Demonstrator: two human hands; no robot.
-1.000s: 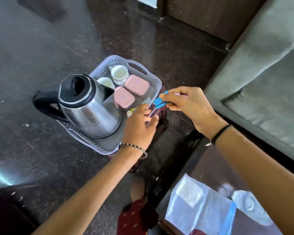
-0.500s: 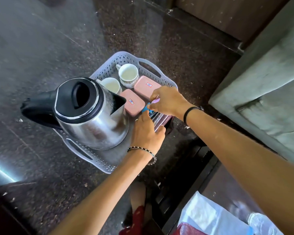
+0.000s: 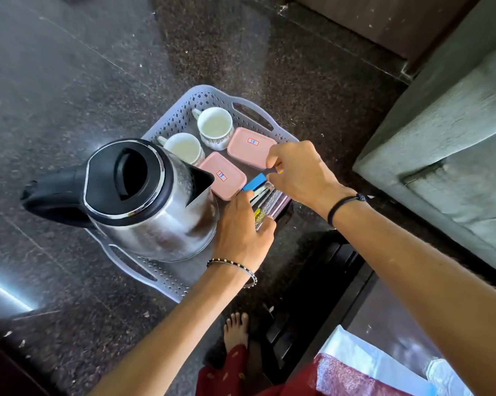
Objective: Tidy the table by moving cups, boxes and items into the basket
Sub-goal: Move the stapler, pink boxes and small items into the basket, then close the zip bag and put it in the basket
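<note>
A grey perforated basket point(image 3: 184, 110) holds a steel kettle point(image 3: 144, 201) with a black lid, two white cups point(image 3: 214, 125) point(image 3: 182, 147) and two pink lidded boxes point(image 3: 251, 147) point(image 3: 225, 174). At the basket's right side stands a clear holder point(image 3: 268, 201) with several sachets in it, a blue sachet point(image 3: 254, 182) sticking out on top. My left hand point(image 3: 241, 232) grips the holder from the near side. My right hand point(image 3: 298, 170) reaches in from the right, its fingertips pinched on the sachet tops.
A grey sofa point(image 3: 455, 138) fills the right side. A dark table edge with a plastic bag point(image 3: 369, 364) lies at the lower right. My bare foot point(image 3: 235, 330) stands on the dark stone floor point(image 3: 69, 81) below the basket.
My right hand carried the blue sachets from beside the basket down into the clear holder. My left hand stayed on the holder. The view moved closer over the basket.
</note>
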